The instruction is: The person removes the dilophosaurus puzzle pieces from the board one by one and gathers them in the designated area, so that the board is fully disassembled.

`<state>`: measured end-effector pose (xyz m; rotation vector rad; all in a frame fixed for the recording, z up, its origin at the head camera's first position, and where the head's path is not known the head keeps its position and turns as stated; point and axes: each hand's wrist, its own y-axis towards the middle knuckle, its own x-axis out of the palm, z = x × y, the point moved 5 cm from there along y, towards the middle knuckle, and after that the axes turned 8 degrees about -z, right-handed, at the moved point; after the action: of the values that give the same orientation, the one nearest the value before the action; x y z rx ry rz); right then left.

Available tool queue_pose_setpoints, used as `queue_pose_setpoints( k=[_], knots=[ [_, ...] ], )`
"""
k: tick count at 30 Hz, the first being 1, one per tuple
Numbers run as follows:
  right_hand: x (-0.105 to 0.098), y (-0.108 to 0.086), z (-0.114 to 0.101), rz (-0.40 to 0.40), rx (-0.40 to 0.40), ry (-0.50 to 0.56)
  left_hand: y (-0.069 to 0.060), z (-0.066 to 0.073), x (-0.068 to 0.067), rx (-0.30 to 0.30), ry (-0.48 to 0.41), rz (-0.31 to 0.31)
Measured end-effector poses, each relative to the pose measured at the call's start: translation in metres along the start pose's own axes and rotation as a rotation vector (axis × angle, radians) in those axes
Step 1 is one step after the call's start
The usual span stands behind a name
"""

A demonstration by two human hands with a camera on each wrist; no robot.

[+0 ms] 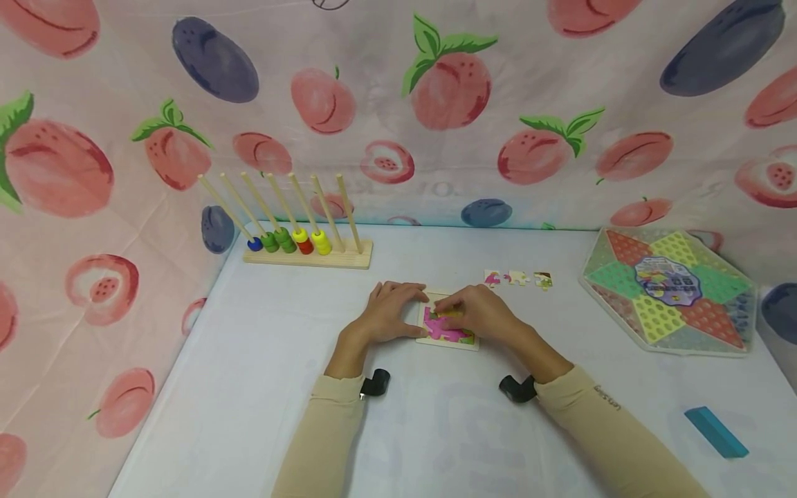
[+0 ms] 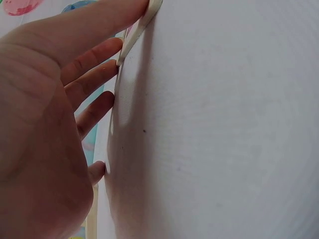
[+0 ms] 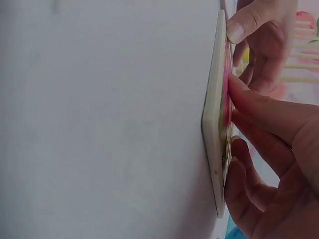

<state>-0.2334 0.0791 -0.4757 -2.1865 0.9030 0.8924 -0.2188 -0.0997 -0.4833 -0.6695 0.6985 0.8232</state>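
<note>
A small wooden jigsaw board (image 1: 447, 344) with a pink picture lies flat on the white table. My left hand (image 1: 389, 312) holds its left side, thumb by the lower corner and forefinger by the upper one. In the left wrist view the thumb (image 2: 99, 27) reaches the pale board edge, the other fingers spread beyond. Over the board's upper right, my right hand (image 1: 486, 312) pinches a puzzle piece (image 1: 434, 310) against the picture, partly covered by the fingertips. In the right wrist view the right thumb (image 3: 254, 104) touches the pink surface.
Three loose puzzle pieces (image 1: 517, 278) lie behind the right hand. A bead counting rack (image 1: 311, 259) stands at the back left. On the right are a hexagonal Chinese checkers board (image 1: 660, 315) and a blue block (image 1: 716, 431). A fruit-print cloth (image 1: 386, 90) hangs behind.
</note>
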Motion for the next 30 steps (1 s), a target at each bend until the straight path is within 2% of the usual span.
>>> queue_pose_setpoints(
  k=[3,13,21,30],
  knots=[
    [0.001,0.0,-0.001,-0.01,0.002,0.018,0.0,0.0,0.0,0.001,-0.008,-0.001],
    [0.001,0.002,-0.006,-0.011,-0.075,0.077,0.0,-0.001,0.0,-0.005,-0.01,0.0],
    [0.002,0.006,-0.011,-0.028,-0.032,0.09,0.0,-0.001,-0.001,-0.003,-0.005,0.001],
    [0.004,0.007,-0.016,-0.025,-0.037,0.051,0.0,0.0,0.0,0.0,-0.011,-0.001]
  ],
)
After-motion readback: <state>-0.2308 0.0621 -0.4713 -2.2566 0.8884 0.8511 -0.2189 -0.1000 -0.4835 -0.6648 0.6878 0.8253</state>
